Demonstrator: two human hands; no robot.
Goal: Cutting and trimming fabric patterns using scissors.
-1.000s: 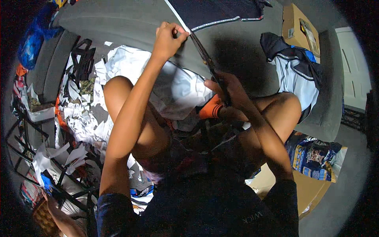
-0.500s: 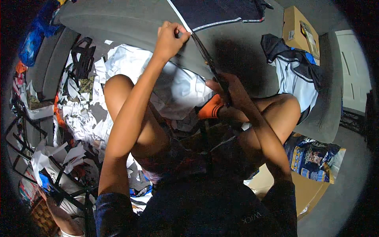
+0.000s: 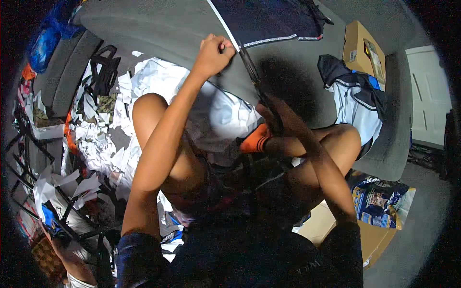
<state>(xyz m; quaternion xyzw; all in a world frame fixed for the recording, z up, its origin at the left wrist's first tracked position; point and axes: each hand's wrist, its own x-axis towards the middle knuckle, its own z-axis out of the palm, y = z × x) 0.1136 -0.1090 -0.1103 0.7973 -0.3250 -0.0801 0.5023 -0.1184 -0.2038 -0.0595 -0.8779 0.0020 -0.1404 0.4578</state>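
A dark navy cloth point(image 3: 278, 21) lies on the grey cushioned surface at the far side, with a white strip along its left edge and a narrow printed band along its near edge. My left hand point(image 3: 214, 56) is closed, fingers pinched at the near end of the white strip point(image 3: 225, 26). My right hand point(image 3: 278, 111), in shadow, is wrapped round the handles of long dark scissors point(image 3: 249, 65). Their blades point up and away, with the tips at the cloth's near corner. Whether the blades touch the fabric is hard to tell.
White scraps point(image 3: 98, 139) are heaped left of my legs, beside pale cloth point(image 3: 161, 74). Right are a black-and-light-blue garment point(image 3: 353, 98), a cardboard box point(image 3: 354, 48) and a dark blue bag point(image 3: 377, 201). At lower left, another person's arm point(image 3: 74, 259) shows near a black frame.
The view has shifted slightly, so the cloth and both hands sit a little lower and further right. My left hand keeps its pinch, and the scissors stay at the cloth's corner.
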